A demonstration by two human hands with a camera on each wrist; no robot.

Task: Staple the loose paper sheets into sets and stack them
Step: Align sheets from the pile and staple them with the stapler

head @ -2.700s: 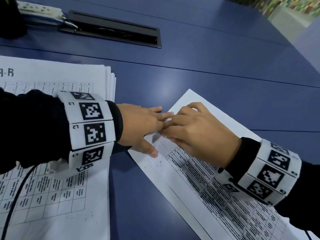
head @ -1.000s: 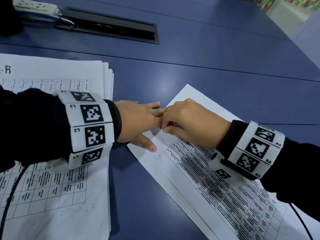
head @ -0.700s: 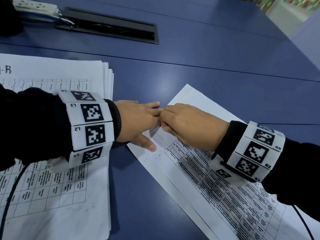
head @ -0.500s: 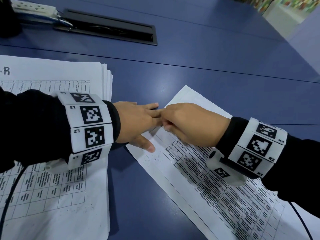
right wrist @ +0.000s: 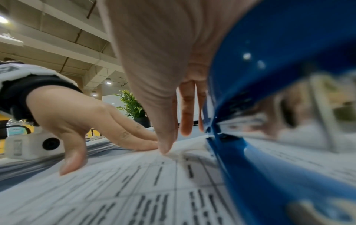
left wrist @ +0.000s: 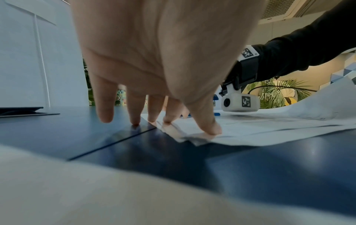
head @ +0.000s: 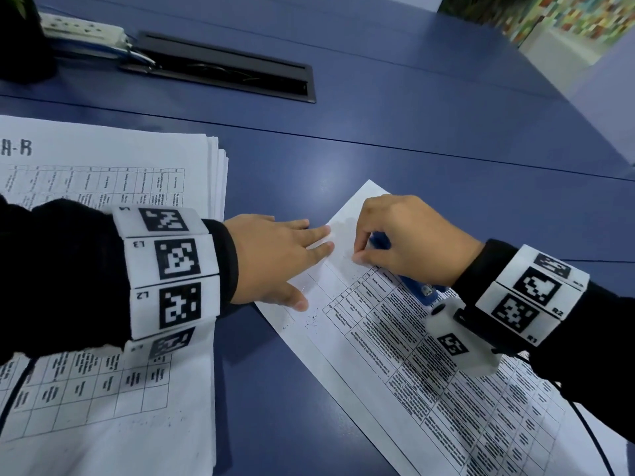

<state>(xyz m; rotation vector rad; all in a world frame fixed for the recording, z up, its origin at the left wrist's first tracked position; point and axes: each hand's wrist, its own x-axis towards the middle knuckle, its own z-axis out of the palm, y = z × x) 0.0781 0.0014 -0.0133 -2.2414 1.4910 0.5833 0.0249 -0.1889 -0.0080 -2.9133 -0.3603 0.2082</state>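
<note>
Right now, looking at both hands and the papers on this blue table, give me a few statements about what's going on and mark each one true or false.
1. The left hand lies flat with straight fingers on the corner of the angled printed sheet set. True.
2. The right hand is empty. False: it grips a blue stapler at the sheets' top edge.
3. A thick stack of white printed sheets lies under the left forearm. True.
4. The blue stapler stands beside the white power strip. False: the strip lies at the far edge of the blue table, apart from the stapler.
5. The two hands are clasped together. False: a strip of paper shows between them.
</note>
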